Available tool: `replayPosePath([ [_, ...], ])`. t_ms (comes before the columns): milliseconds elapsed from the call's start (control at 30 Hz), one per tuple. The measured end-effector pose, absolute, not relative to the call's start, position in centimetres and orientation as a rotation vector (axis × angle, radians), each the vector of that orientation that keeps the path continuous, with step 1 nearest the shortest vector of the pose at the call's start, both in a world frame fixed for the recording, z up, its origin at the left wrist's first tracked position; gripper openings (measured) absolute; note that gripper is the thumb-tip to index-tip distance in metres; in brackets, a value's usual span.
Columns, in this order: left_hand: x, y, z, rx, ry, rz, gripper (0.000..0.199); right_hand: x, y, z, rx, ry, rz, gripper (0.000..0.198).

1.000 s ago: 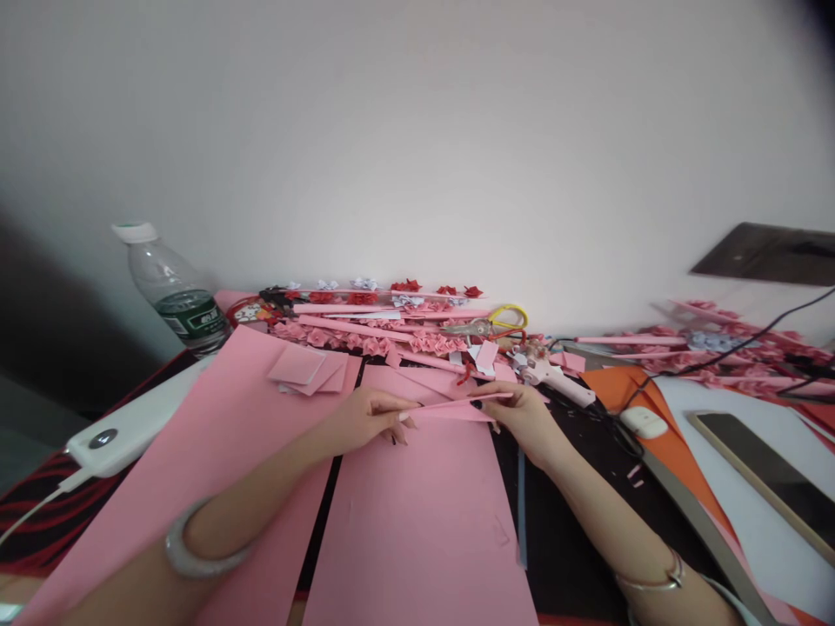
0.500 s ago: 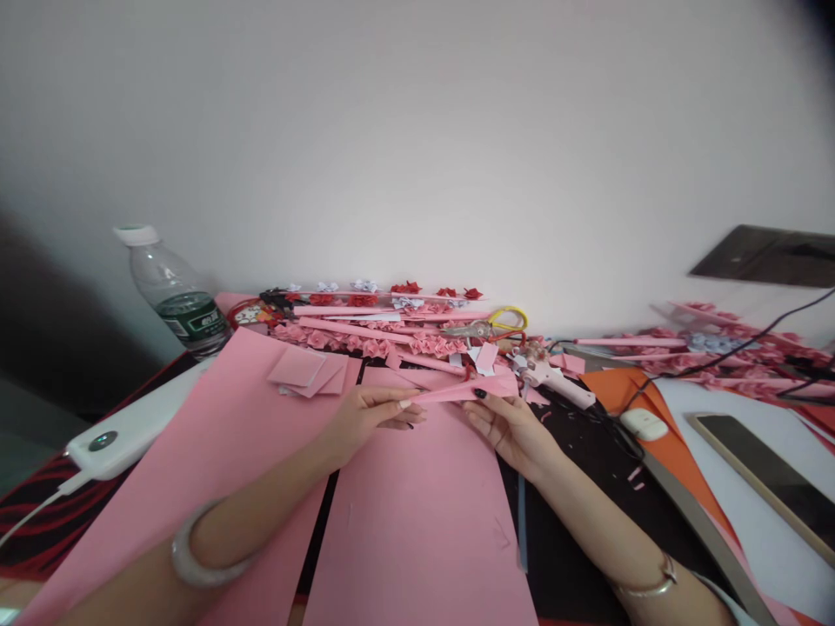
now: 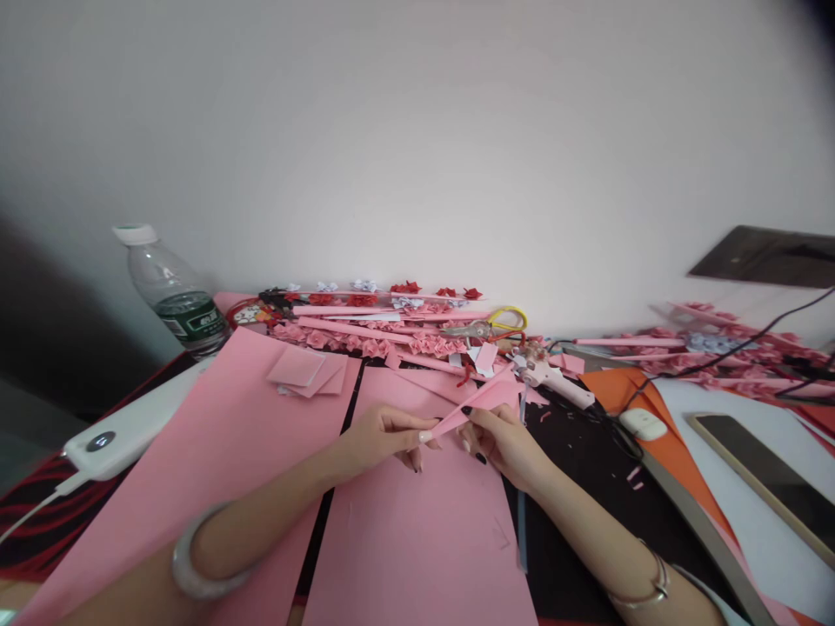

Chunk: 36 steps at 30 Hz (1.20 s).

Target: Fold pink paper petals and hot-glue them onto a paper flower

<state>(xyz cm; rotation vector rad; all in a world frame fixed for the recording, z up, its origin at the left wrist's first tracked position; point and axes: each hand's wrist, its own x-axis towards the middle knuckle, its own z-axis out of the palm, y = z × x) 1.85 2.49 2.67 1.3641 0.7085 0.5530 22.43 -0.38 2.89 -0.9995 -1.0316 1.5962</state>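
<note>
Between my two hands is a narrow piece of folded pink paper (image 3: 476,398), slanting up to the right above a large pink sheet (image 3: 417,539). My left hand (image 3: 391,436) pinches its lower left end between thumb and fingers. Farther up the strip, my right hand (image 3: 499,439) grips its edge, thumb on the near side and fingers curled beneath. A second large pink sheet (image 3: 196,452) lies under my left forearm, with a small stack of pink paper squares (image 3: 306,369) on it.
Paper flowers (image 3: 371,341) and rolled pink stems line the wall, with yellow-handled scissors (image 3: 505,322) on them. A glue gun (image 3: 554,381) lies right of my hands. A water bottle (image 3: 186,304) and white power bank (image 3: 130,430) stand left; a phone (image 3: 763,478) lies right.
Both hands have come slightly nearer to me. The folded paper has swung from nearly level to a steeper slant, its left end lower. The things around have stayed put.
</note>
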Motion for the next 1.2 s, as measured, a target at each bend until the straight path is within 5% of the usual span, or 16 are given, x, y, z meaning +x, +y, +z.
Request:
replayPosePath([
  [633, 2.1, 1.5, 2.1, 2.215, 0.770, 0.737, 0.051, 21.8, -0.5, 2.7, -1.043, -1.049, 1.562, 0.036],
  [1200, 3.0, 1.4, 2.3, 1.400, 0.667, 0.573, 0.035, 21.9, -0.4, 2.2, -0.996, -1.220, 1.565, 0.035],
])
